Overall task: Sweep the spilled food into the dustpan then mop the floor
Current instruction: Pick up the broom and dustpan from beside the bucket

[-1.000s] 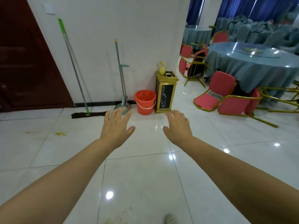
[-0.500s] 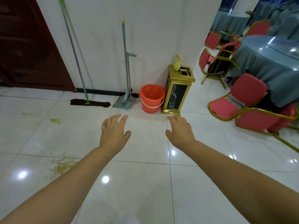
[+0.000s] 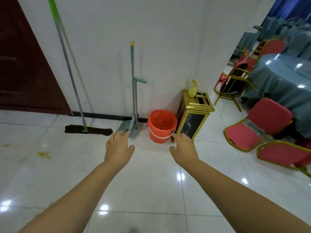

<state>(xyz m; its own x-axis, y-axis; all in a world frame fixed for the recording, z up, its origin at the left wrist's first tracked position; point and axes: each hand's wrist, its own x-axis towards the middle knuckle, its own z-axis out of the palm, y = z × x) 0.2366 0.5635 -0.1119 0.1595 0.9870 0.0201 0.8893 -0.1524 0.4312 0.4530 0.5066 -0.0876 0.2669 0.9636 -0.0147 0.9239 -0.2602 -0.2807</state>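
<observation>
Teal dustpan point(image 3: 125, 127) nearer | L hand point(image 3: 118, 149), R hand point(image 3: 184, 149) still empty

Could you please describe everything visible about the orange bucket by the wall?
The round orange plastic bucket stands upright on the white tiled floor, beside the white wall. Its pale handle hangs down across the front. It sits between the grey-green dustpan set and the gold-trimmed bin. Neither hand touches it.
</observation>
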